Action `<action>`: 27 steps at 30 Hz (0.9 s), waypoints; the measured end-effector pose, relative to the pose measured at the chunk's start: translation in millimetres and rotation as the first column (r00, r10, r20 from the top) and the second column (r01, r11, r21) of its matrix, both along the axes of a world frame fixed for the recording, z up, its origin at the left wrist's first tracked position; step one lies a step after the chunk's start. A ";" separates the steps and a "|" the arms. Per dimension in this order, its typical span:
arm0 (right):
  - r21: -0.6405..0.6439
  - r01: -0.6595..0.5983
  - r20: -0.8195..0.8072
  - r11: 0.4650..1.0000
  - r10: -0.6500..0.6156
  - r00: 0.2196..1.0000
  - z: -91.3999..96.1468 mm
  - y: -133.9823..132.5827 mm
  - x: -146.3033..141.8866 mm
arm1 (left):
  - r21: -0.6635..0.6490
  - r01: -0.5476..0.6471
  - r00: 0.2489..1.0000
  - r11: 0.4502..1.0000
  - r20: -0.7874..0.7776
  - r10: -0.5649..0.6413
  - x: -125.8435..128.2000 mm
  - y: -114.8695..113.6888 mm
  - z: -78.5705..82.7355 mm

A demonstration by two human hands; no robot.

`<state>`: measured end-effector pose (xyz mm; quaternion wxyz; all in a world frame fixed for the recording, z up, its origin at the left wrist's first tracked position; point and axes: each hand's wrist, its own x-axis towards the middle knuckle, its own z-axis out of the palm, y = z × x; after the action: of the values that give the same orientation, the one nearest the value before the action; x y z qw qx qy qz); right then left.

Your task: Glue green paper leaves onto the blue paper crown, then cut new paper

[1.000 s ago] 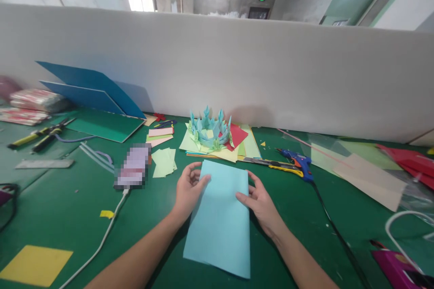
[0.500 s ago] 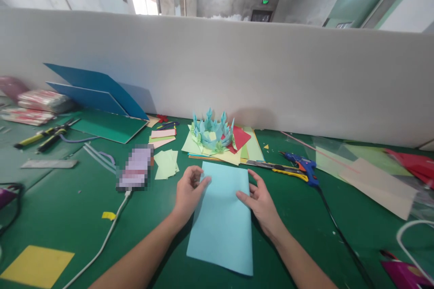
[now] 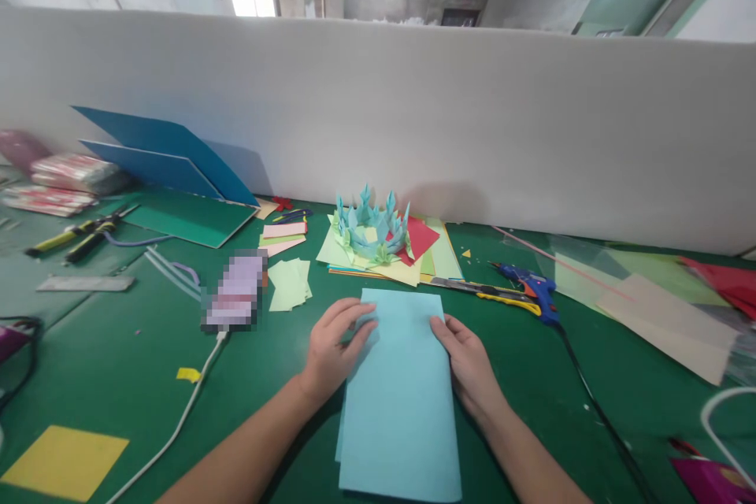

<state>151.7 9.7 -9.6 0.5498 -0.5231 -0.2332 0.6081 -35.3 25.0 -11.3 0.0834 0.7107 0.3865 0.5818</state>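
Observation:
A folded light blue paper sheet [image 3: 398, 394] lies on the green table [image 3: 106, 378] straight in front of me. My left hand [image 3: 331, 354] rests on the sheet's left edge with its fingers stretched flat over the upper left part. My right hand [image 3: 469, 366] lies along the right edge, fingers pressing down on the paper. Behind the sheet a light blue paper crown [image 3: 372, 227] stands on a pile of coloured papers [image 3: 407, 260].
A blue glue gun [image 3: 531, 287] and a yellow utility knife [image 3: 478, 293] lie to the right. A phone [image 3: 235, 291] with a white cable, pale green squares [image 3: 288, 283], pliers [image 3: 76, 235], blue boards [image 3: 165, 153] and a yellow square [image 3: 62, 461] are at the left. A white partition [image 3: 472, 126] runs behind.
The blue sheet has come nearer to me and lies squarer. Both hands have come down flat onto its side edges, the left fingers now spread over the paper.

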 end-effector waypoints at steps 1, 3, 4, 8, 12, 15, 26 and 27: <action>0.003 0.004 -0.005 1.000 -0.004 1.000 0.2 -0.3 -0.2 | -0.034 0.006 1.000 0.999 0.021 -0.005 0.3 0.3 -0.1; 0.008 0.017 -0.003 1.000 -0.017 1.000 -1.0 -0.9 -0.6 | -0.159 0.029 0.996 0.987 0.086 -0.015 0.6 2.4 -0.9; 0.011 0.025 0.010 1.000 -0.025 1.000 -2.2 -1.1 -0.7 | -0.241 0.047 0.992 0.969 0.125 -0.017 0.4 4.1 -1.5; 0.072 0.052 0.139 0.996 -0.062 0.988 -6.2 -2.4 -0.2 | -0.519 0.093 0.971 0.850 0.235 0.037 -1.6 11.7 -2.6; 0.091 -0.127 0.184 0.988 0.108 0.977 -2.4 -5.3 -0.7 | -0.590 0.044 0.963 0.806 0.239 0.123 -3.7 14.8 0.4; 0.073 -0.209 0.212 0.975 0.190 0.959 -0.5 -6.3 -1.2 | -0.582 0.029 0.956 0.813 0.253 0.148 -3.6 14.6 1.5; 0.079 -0.112 0.258 0.990 0.089 0.962 -6.5 -4.3 1.5 | -0.694 0.464 0.867 0.551 0.485 -0.119 -15.1 13.0 9.0; 0.082 -0.109 0.281 0.991 0.082 0.956 -6.6 -4.4 2.3 | -0.701 0.486 0.858 0.523 0.496 -0.133 -16.4 13.5 10.4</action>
<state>154.0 5.4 -16.2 0.5064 -0.5637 -0.3621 0.5428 -51.7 38.5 -0.9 0.5742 0.5238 0.4472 0.4427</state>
